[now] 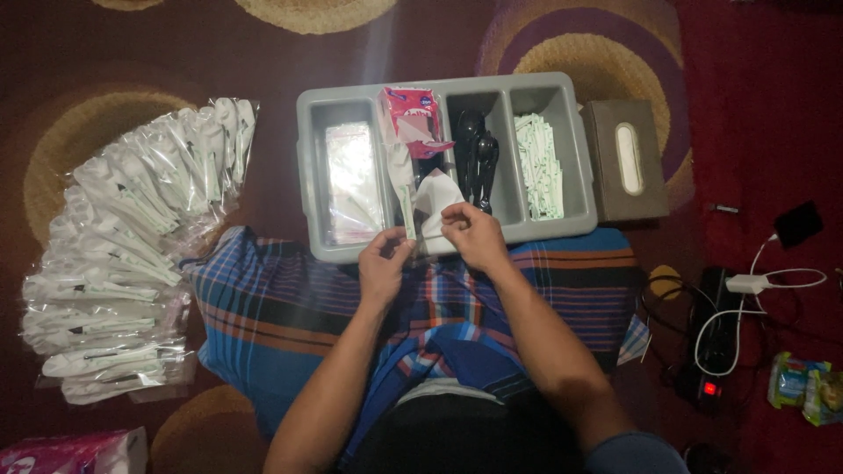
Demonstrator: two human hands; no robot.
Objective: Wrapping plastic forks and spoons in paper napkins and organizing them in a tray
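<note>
Left hand pinches a white spoon; right hand pinches a napkin over the tray. Risk: a loose pinch may drop either.

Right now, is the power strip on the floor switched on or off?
On. The power strip shows a glowing red switch light at its near end, and a white charger is plugged into it.

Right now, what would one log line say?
left hand: holds white spoon | right hand: holds white napkin | grey tray: just beyond
</note>
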